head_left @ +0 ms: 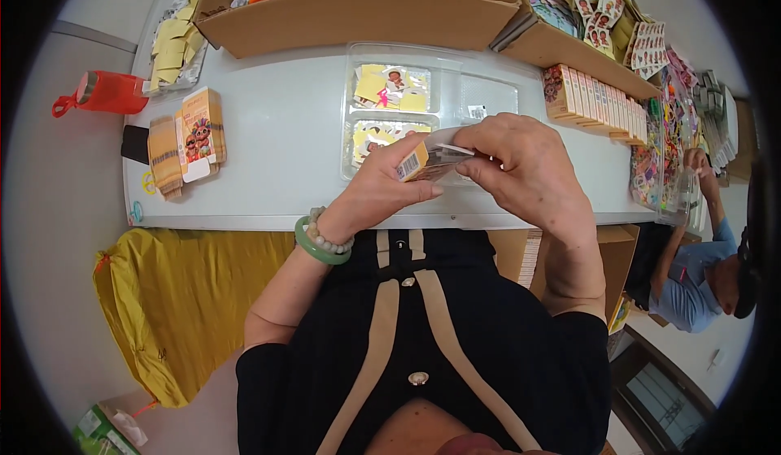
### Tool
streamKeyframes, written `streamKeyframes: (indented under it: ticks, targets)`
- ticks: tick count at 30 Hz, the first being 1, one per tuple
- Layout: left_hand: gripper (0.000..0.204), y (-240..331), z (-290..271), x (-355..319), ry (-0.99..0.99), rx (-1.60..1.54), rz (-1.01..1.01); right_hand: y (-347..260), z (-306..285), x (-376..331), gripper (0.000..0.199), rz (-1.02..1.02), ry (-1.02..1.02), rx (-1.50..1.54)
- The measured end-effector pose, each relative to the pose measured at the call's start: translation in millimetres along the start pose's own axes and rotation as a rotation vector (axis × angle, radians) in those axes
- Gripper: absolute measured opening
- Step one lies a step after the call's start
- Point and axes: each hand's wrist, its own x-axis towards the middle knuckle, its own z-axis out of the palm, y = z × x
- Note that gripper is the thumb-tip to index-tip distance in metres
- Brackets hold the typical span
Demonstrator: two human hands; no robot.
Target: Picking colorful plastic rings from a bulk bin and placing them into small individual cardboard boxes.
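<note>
A small yellow-orange carton (413, 162) with a barcode on its end is held above the table's front part. My left hand (376, 185) is closed round it, thumb along the near side. At the carton's right end, my right hand (529, 166) has its thumb and fingers bent together at a white flap; the fingers partly hide what they pinch. Just beyond the hands lies a clear plastic tray (447, 59) with compartments. Two of its left compartments hold clear packets (393, 89) with yellow cards and small printed pictures.
Large cardboard boxes (358, 26) of colourful small items line the back. A row of upright cartons (598, 101) stands right. At left are flattened cartons (165, 158), a red bottle (110, 91) and a dark phone (135, 144). A co-worker (700, 272) sits far right.
</note>
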Motion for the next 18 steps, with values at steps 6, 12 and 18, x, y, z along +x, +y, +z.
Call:
streamKeyframes:
  ticks: [6,12,18]
  targets:
    - [0.053,3.7,-8.2,-4.0,-0.015,0.032,0.016,-3.4,8.5,7.2,0.012,0.024,0.013,0.102]
    - [0.052,-0.9,-14.0,-6.4,-0.034,0.039,-0.011,-4.3,17.6,9.9,0.008,-0.022,0.073,0.192]
    - [0.051,-1.8,-16.3,-10.7,0.019,-0.112,0.041,-6.3,24.4,9.4,0.007,-0.073,0.302,0.248]
